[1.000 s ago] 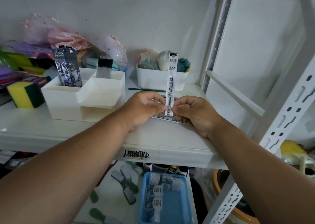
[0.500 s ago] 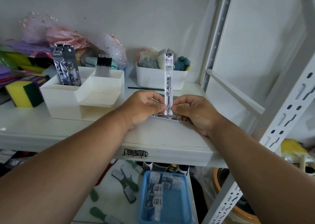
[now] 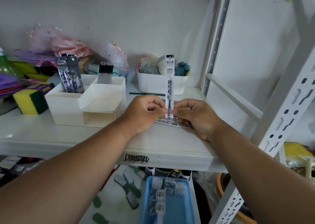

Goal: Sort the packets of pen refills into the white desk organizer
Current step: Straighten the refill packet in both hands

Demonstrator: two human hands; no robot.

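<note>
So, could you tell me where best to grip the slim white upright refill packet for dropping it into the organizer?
Pinch the slim white refill packet at mid-length from its flat sides; it stands upright, its bottom end must enter first.

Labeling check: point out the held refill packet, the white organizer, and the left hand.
refill packet point(image 3: 169, 85), head view, printed middle of the upright sleeve.
white organizer point(image 3: 68, 111), head view, bare front wall.
left hand point(image 3: 144, 112), head view, back of the hand.

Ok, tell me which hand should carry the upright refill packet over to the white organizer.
Left, probably. Both hands pinch the refill packet at its lower end, but the left hand is on the white desk organizer side, right beside it; the right hand would have to cross over.
</note>
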